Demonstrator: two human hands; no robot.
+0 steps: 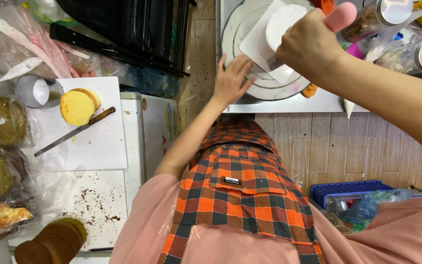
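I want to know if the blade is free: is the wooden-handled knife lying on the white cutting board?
Yes, the wooden-handled knife lies on the white cutting board beside the round yellow sponge cake, away from both hands.

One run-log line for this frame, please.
left hand: flat on turntable rim | right hand: gripping pink-handled tool against white cake | knife: idle on board
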